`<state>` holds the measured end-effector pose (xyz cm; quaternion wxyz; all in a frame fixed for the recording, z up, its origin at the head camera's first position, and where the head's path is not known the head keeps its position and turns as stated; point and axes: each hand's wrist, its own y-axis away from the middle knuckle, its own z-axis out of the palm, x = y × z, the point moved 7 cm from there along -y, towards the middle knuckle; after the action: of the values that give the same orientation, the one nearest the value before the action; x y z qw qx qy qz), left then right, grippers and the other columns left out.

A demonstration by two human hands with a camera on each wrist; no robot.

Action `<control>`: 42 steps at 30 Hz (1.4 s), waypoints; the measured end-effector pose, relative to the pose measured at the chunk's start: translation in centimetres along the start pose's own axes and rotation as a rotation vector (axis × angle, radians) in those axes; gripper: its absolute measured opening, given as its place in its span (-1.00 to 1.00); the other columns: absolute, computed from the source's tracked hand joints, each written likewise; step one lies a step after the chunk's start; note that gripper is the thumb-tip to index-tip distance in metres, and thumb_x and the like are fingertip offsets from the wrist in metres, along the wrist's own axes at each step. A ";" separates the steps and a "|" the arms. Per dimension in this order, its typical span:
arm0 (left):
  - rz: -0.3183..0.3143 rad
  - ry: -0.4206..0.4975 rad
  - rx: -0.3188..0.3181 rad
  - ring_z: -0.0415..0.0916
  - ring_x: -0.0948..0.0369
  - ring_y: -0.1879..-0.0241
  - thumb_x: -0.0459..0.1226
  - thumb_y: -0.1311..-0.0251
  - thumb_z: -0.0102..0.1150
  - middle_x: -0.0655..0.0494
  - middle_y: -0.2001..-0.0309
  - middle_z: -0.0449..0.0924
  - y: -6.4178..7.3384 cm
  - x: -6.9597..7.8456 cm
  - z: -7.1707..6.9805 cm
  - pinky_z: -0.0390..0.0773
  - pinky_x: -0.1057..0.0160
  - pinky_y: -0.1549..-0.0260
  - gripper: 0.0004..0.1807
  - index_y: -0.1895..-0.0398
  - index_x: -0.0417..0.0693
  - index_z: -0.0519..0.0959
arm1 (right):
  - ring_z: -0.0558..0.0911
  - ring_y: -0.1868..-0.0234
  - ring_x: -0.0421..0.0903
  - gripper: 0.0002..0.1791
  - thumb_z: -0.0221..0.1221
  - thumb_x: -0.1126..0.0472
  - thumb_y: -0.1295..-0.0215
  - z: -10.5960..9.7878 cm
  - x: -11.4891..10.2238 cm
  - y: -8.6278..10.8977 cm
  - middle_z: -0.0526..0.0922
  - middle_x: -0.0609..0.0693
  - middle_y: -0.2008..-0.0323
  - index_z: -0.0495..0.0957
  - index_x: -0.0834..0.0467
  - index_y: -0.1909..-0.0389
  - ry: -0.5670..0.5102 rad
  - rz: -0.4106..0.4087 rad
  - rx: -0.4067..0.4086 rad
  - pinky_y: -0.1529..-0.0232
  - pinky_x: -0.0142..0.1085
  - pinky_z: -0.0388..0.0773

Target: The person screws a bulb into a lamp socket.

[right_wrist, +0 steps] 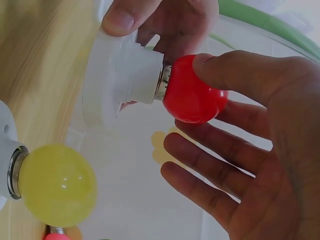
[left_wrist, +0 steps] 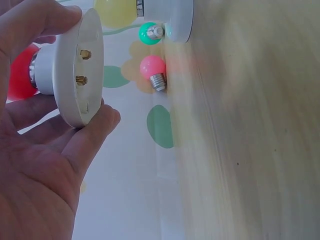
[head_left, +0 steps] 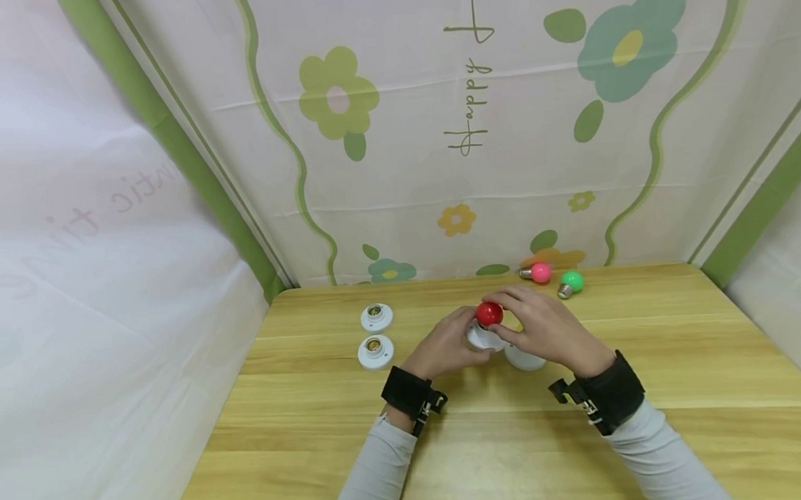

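My left hand [head_left: 449, 345] grips a white round lamp holder [left_wrist: 80, 70] by its rim, raised off the table with its underside and brass screws showing in the left wrist view. A red bulb [right_wrist: 192, 92] sits with its metal base partly in that holder's socket. Thumb and fingers of my right hand [head_left: 547, 326] pinch the red glass. Beside them, a yellow bulb [right_wrist: 57, 185] stands in another white holder [head_left: 526, 359] on the table; my right hand mostly hides that bulb in the head view.
Two white lamp holders with bare sockets, a rear one [head_left: 376, 318] and a front one [head_left: 375, 352], stand to the left. A pink bulb [head_left: 540, 273] and a green bulb [head_left: 571, 281] lie at the back edge of the wooden table [head_left: 301, 430], before a flowered curtain [head_left: 398, 176].
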<state>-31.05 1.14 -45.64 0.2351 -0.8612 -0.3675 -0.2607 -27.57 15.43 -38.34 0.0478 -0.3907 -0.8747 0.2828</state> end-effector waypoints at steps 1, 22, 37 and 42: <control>0.001 0.001 0.000 0.58 0.22 -0.27 -0.15 -0.24 0.52 0.06 -0.35 0.57 0.0 0.0 0.0 0.61 0.30 -0.26 -0.22 -0.51 -0.01 0.41 | 0.77 -0.01 0.06 -0.46 0.56 0.10 -0.19 0.0 0.0 0.0 0.75 0.13 -0.07 0.68 0.20 -0.14 0.004 0.000 0.006 0.05 -0.06 0.77; 0.004 0.028 -0.008 0.57 0.27 -0.26 -0.18 -0.23 0.51 0.08 -0.33 0.58 0.1 0.2 -0.1 0.58 0.31 -0.29 -0.26 -0.46 -0.01 0.44 | 0.69 -0.21 0.20 -0.18 0.49 -0.15 -0.25 0.3 0.3 0.2 0.66 0.20 -0.27 0.53 0.24 -0.38 0.007 0.053 0.006 -0.16 0.11 0.70; 0.021 0.061 -0.003 0.56 0.23 -0.29 -0.20 -0.21 0.52 0.07 -0.36 0.58 0.3 0.3 -0.5 0.57 0.26 -0.32 -0.20 -0.52 0.00 0.41 | 0.66 -0.28 0.19 -0.49 0.39 0.13 -0.39 0.3 -0.1 0.2 0.72 0.15 -0.23 0.62 0.21 -0.30 -0.051 0.003 -0.039 -0.27 0.18 0.63; 0.021 0.047 -0.010 0.57 0.27 -0.24 -0.17 -0.24 0.51 0.10 -0.30 0.60 0.2 0.3 -0.3 0.59 0.33 -0.25 -0.25 -0.48 0.00 0.44 | 0.70 -0.20 0.17 -0.48 0.44 0.04 -0.35 0.1 0.0 0.0 0.75 0.16 -0.15 0.66 0.21 -0.23 -0.015 0.029 -0.022 -0.21 0.13 0.67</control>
<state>-30.83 0.98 -45.30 0.2420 -0.8599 -0.3514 -0.2801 -27.55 15.38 -38.42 0.0327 -0.4017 -0.8724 0.2766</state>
